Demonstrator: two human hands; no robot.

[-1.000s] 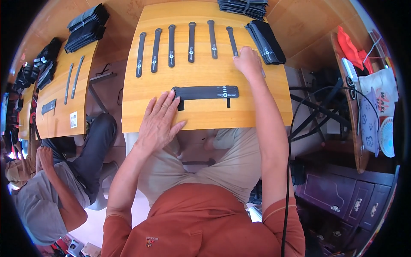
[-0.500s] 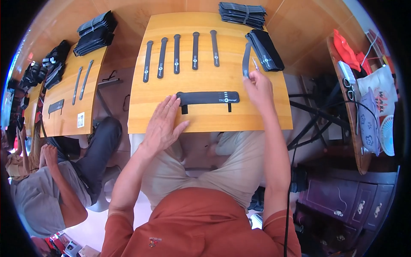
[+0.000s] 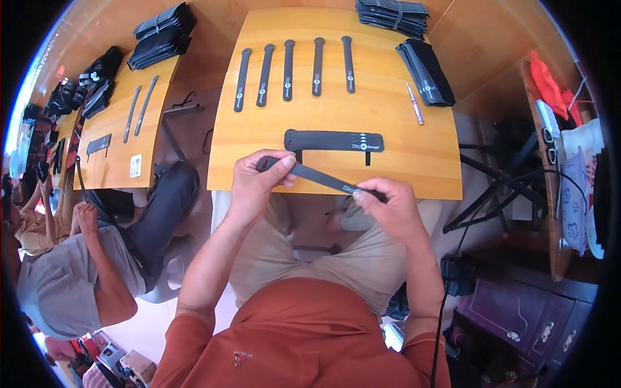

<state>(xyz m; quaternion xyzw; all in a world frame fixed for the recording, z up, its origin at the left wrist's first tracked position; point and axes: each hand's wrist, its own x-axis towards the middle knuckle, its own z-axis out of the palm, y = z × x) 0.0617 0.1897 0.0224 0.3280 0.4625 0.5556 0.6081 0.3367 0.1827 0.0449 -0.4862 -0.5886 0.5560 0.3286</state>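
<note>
A dark grey strap [image 3: 326,178] is stretched between my two hands, over the near edge of the wooden table [image 3: 259,139]. My left hand [image 3: 257,184] pinches it near its rounded end, and my right hand [image 3: 391,204] grips the other end. Just beyond them lies a stack of similar straps [image 3: 333,140], with pale marks at its right end and two short black tabs sticking out below. Farther back, several single straps [image 3: 288,71] lie side by side in a row.
At the right of the table rest a pile of black straps [image 3: 427,71] and a slim pen-like tool [image 3: 414,105]. A banded bundle [image 3: 392,17] sits at the far right corner. Another person [image 3: 84,271] sits at the neighbouring table [image 3: 119,158] on the left.
My right hand has brought a strap from the right-hand pile to the front of the table. My left hand has left the table surface and now holds its other end.
</note>
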